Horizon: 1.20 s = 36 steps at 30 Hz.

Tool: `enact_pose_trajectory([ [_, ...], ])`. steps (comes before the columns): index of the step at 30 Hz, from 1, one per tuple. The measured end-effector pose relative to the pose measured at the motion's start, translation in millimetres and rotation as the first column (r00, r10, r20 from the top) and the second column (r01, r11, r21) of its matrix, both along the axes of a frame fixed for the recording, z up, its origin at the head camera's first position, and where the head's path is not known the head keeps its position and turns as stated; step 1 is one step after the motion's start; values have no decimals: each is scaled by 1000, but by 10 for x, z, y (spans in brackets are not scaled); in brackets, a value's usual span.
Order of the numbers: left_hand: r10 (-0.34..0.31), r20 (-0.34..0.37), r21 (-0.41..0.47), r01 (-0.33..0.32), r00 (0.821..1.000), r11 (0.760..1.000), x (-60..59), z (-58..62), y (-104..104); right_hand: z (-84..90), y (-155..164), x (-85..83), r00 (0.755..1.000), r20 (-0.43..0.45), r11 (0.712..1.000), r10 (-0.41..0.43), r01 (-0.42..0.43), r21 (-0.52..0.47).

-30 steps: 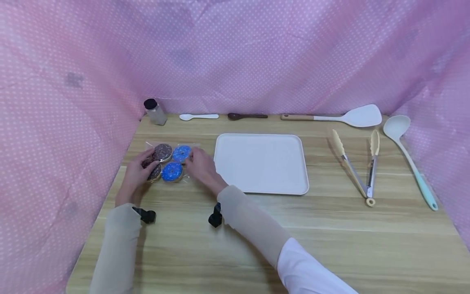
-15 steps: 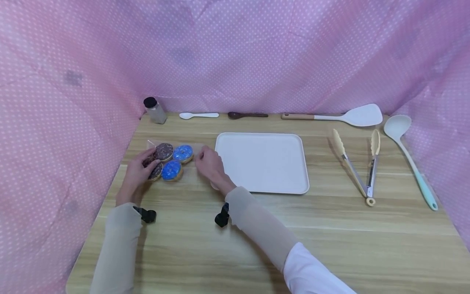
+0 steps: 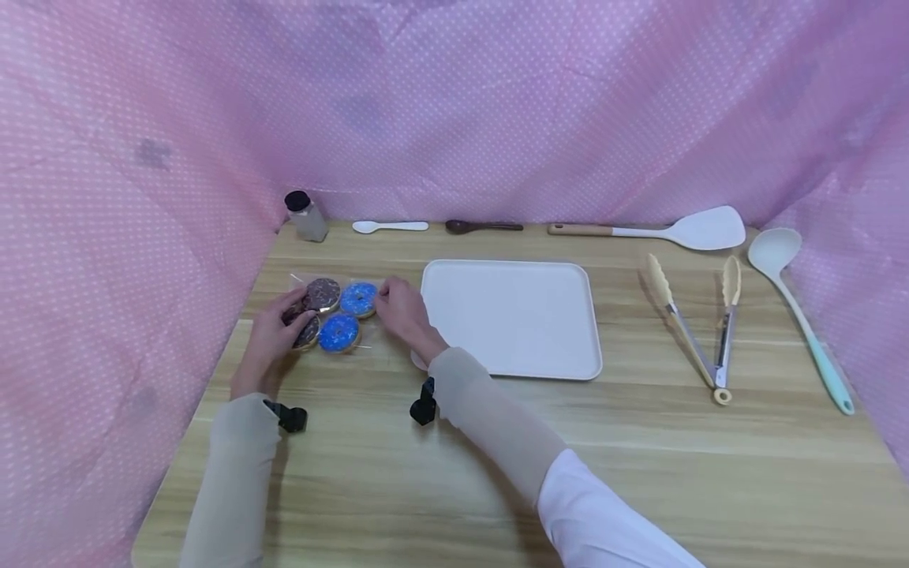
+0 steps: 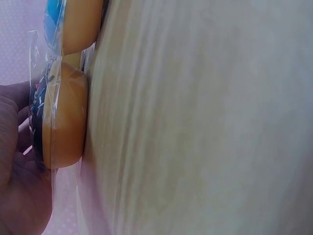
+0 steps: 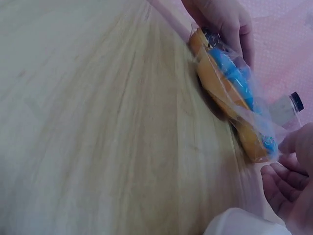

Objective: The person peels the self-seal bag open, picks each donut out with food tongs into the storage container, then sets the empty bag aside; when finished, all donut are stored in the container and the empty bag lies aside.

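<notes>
Nearest to you, your beige left sleeve (image 3: 237, 473) and your beige right sleeve (image 3: 511, 426) are reaching up over the wooden table (image 3: 398, 489), each wearing a black wrist camera at its end. Beyond them, your hands are both gripping: your left hand (image 3: 271, 335) is holding the left side of a clear bag (image 3: 364, 333), its thumb and fingers bending round the nearer chocolate doughnut (image 3: 307, 333) through the film, while your right hand (image 3: 405, 314) is pinching the bag's right edge in a narrow grip, just beside the farther blue doughnut (image 3: 358, 299). Inside that bag, resting on the table between your hands, the nearer blue doughnut (image 3: 339, 333) and the farther chocolate doughnut (image 3: 323, 295) are completing a two-by-two group, icing facing up. Right of it, a white tray (image 3: 511, 315) is lying flat, your right hand partly covering its left edge in the head view. Well to the right, tongs (image 3: 726, 339) are lying spread, and a ladle (image 3: 799, 315) is slanting past them. Along the far edge, a dark spoon (image 3: 483, 226), a white spoon (image 3: 390, 226) and a spatula (image 3: 642, 233) are lying in a row, with a black-capped jar (image 3: 307, 217) standing at the left end. Behind everything, pink dotted cloth (image 3: 454, 102) is hanging.
</notes>
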<state>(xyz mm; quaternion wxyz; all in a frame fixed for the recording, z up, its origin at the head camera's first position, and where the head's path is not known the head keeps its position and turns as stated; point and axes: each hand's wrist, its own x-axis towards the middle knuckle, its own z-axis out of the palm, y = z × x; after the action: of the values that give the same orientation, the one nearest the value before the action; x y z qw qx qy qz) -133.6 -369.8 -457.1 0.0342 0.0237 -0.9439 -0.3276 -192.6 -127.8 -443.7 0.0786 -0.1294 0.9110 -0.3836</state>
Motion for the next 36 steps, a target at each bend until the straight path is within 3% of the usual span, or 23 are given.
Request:
enact_pose_trajectory([
  [10,18,-20,43,-17,1000,999,-21,17,-17,82,109,-53,997,-32,997,-64,63,-33],
  [20,14,-29,43,-13,999,999,-21,20,-24,43,97,-57,998,29,997,-55,56,-45],
  [27,-9,-45,18,10,999,1000,8,-6,4,-22,20,-169,1000,14,998,-24,23,54],
  [31,6,-21,27,-6,1000,1000,12,-26,12,-26,28,-208,1000,-10,998,-12,13,65],
  [36,40,40,47,-42,998,998,6,5,8,42,91,-223,998,1,998,-66,66,6],
])
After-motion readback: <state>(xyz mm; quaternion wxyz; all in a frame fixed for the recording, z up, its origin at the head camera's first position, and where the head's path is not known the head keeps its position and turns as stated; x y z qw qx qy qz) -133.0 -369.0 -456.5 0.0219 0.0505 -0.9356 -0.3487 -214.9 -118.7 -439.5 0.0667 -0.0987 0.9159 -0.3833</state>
